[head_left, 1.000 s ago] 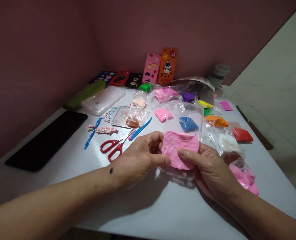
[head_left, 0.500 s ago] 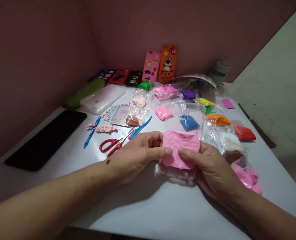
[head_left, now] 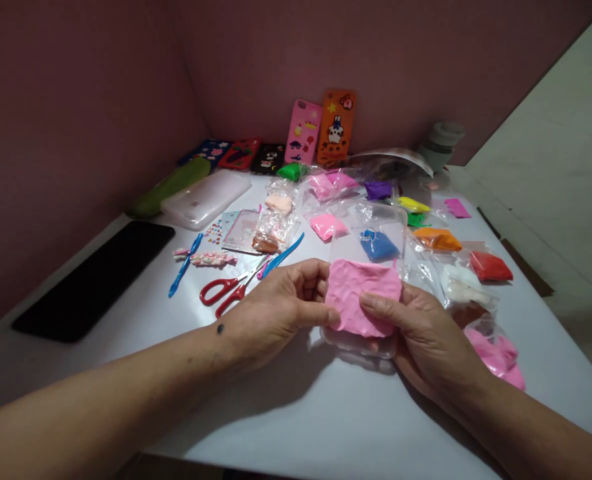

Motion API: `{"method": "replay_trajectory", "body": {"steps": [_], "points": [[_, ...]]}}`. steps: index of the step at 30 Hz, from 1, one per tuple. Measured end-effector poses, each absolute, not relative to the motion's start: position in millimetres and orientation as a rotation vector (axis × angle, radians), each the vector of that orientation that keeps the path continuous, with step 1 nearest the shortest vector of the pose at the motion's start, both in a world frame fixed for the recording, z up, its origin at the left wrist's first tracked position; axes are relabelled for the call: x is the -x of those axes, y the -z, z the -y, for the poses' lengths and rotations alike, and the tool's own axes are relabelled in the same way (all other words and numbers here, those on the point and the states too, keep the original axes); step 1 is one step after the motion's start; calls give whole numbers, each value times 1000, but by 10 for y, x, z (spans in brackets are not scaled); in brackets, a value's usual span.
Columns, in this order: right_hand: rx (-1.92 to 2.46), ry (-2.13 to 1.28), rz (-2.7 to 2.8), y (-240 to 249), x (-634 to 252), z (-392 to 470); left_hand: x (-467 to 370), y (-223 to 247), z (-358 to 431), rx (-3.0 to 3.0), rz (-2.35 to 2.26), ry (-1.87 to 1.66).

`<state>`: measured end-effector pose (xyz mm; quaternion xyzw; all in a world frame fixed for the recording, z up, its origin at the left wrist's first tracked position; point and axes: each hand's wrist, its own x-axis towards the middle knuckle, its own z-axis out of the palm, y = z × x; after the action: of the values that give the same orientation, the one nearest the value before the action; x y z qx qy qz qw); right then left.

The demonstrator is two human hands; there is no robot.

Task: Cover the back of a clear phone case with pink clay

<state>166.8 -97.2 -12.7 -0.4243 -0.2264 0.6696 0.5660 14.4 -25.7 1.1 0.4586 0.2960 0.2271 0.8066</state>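
A clear phone case is held above the table between my two hands, with a flattened sheet of pink clay covering its lower middle. My left hand grips the left edge, its thumb on the clay's lower left corner and its fingers curled at the side. From the right, my right hand holds the case, thumb pressed on the middle of the clay and the other fingers behind. Through the clear plastic shows a blue clay packet.
Red-handled scissors, blue modelling tools and a black phone lie to the left. Clay packets, including an orange one and a red one, spread across the right. Decorated phone cases lean on the back wall.
My left thumb has slid left and down toward the clay's edge. The clay's left side looks a little wider and squarer. My right hand keeps its grip.
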Motion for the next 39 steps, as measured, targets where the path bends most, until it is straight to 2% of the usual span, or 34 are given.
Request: {"method": "replay_trajectory", "body": {"steps": [7,21,39], "points": [[1001,-1582,537,119,-1683,981,-109,-25,210,-985,-610,-406],[1006,-1592,559,161,-1679,1003,-132,6,248,-933,-647,-534],[990,-1581,555,131,-1676,980,-110,-3,230,-938,-619,-468]]}}
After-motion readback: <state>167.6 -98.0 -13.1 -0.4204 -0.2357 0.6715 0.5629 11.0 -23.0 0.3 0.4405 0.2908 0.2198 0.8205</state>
